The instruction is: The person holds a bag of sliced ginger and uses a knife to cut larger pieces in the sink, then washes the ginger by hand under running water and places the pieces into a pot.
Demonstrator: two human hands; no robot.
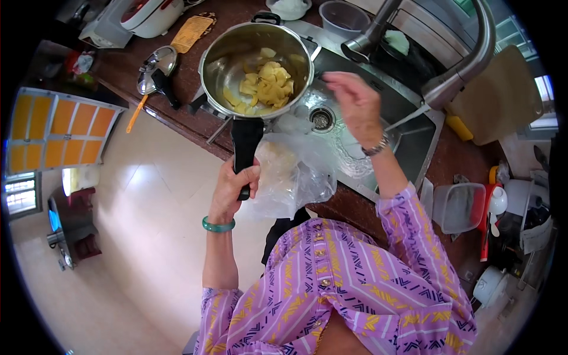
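My left hand (239, 182) is closed around the black handle (246, 137) of a steel pressure-cooker pot (213, 57). Inside the pot lies a heap of thin yellow slices (270, 86). My right hand (355, 104), fingers extended and holding nothing that I can see, is just right of the pot, over the sink (401, 153). Water runs from the metal faucet (448, 84) past my right wrist into the sink. Below the pot, beside my left hand, a clear plastic bag (306, 173) with pale contents hangs at the sink's front edge.
Left of the pot are a pot lid (162, 62), an orange-handled utensil (136, 113) and an orange grater (191, 34). A plastic tub (344, 17) and a bowl of white stuff (289, 8) stand behind. Rightward are a cutting board (497, 95), a clear container (459, 208) and a red tray (486, 230).
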